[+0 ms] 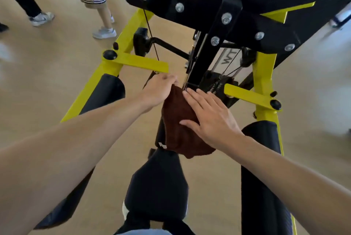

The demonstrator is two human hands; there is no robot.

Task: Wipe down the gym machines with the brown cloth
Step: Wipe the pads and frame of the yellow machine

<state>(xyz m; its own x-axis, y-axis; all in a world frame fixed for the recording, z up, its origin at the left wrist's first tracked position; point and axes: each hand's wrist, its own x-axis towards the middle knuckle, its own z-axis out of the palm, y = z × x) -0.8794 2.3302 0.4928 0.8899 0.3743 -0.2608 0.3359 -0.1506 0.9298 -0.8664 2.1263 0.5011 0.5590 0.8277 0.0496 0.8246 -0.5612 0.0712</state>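
A brown cloth (180, 128) is draped over the black back pad of a yellow-and-black gym machine (131, 31), just above the black seat (157, 185). My left hand (159, 90) pinches the cloth's top corner near the machine's central black post. My right hand (210, 119) lies flat on the cloth with its fingers spread, pressing it against the pad. The lower edge of the cloth hangs loose above the seat.
Black padded arm rolls (260, 177) flank the seat on both sides, and yellow levers (138, 62) stick inward at hand height. Two people's legs and shoes (104, 32) stand on the tan floor at the upper left. A weight stack sits behind the post.
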